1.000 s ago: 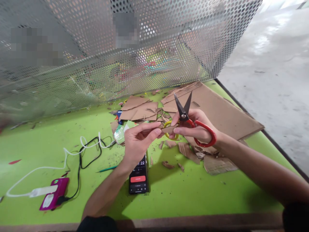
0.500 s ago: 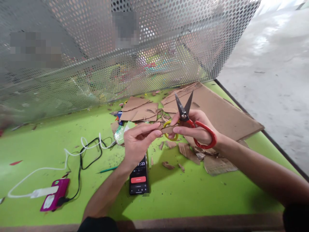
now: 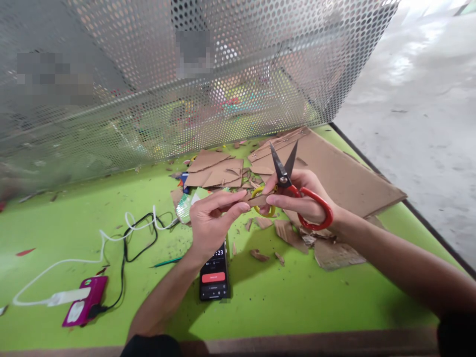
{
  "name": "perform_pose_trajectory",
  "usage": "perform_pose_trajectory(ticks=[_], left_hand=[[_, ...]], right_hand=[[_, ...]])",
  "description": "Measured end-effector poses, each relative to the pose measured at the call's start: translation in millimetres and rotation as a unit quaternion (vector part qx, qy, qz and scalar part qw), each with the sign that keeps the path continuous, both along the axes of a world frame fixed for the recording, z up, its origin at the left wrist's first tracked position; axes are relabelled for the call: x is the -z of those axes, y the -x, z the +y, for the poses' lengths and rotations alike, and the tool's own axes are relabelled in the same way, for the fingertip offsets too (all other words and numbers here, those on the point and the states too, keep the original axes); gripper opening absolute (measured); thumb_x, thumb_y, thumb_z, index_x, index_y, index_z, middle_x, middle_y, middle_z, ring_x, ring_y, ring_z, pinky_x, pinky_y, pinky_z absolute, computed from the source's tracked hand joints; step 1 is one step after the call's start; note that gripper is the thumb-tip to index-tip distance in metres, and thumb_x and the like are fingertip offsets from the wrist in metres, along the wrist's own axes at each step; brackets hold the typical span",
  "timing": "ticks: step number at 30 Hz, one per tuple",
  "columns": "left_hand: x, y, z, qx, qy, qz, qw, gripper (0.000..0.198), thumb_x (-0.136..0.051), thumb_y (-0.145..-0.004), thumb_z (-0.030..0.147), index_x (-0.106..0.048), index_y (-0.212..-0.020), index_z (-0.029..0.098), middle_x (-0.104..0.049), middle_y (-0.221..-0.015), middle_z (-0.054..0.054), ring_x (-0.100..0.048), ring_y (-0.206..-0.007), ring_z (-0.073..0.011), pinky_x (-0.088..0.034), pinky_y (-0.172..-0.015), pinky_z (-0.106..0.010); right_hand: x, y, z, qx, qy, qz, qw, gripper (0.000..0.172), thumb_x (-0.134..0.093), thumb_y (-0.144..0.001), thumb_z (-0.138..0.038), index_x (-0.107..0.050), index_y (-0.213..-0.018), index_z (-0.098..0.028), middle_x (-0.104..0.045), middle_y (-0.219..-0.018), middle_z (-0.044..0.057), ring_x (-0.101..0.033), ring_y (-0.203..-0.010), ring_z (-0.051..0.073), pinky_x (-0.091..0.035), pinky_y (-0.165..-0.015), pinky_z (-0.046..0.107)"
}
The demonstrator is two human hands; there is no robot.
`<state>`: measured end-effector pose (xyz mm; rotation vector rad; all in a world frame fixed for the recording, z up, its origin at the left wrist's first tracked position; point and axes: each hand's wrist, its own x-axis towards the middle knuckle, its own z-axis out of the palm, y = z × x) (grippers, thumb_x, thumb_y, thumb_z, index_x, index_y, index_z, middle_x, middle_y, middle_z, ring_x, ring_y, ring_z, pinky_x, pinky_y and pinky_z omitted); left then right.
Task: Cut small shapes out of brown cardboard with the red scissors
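Between the fingertips of both hands is a small strip of brown cardboard [image 3: 257, 200]. My left hand [image 3: 213, 218] pinches its left end with thumb and fingers. At the other end, my right hand [image 3: 303, 196] grips the strip and also holds red-handled scissors [image 3: 283, 179], their dark blades spread and pointing up, away from me. A yellow ring [image 3: 265, 213] shows around the fingers of my right hand, behind the strip; what it belongs to is partly hidden. Below my left hand lies a phone [image 3: 213, 282] with a lit screen.
Cardboard sheets [image 3: 345, 173] and torn scraps [image 3: 290, 235] lie on the green table [image 3: 260, 307]. A perforated metal screen [image 3: 156, 114] stands along the back. At left are a magenta power bank [image 3: 89, 300], white and black cables and a green pencil-like stick [image 3: 167, 261].
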<state>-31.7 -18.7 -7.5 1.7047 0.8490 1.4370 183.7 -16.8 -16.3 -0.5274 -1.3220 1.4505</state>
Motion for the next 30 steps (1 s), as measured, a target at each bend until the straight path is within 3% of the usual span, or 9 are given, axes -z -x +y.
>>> perform_pose_trajectory(ticks=[14, 30], left_hand=[[-2.0, 9.7, 3.6, -0.042, -0.209, 0.129, 0.968, 0.034, -0.092, -0.076, 0.017, -0.083, -0.107, 0.025, -0.084, -0.091, -0.003, -0.079, -0.073, -0.0134, -0.065, -0.066, -0.022], [-6.8, 11.5, 5.2, -0.053, -0.307, 0.188, 0.932, 0.029, -0.092, -0.076, 0.020, -0.079, -0.102, 0.017, -0.084, -0.093, -0.005, -0.081, -0.079, -0.0152, -0.069, -0.071, -0.023]], right_hand=[[-0.3, -0.8, -1.3, 0.006, -0.012, -0.006, 1.000, 0.009, -0.081, -0.090, -0.018, -0.075, -0.096, -0.018, -0.080, -0.078, 0.003, -0.079, -0.069, 0.017, -0.066, -0.064, 0.027], [0.4, -1.4, -1.7, -0.003, -0.006, -0.011, 1.000, 0.010, -0.081, -0.089, -0.020, -0.075, -0.097, -0.018, -0.079, -0.078, 0.003, -0.079, -0.070, 0.019, -0.066, -0.063, 0.029]])
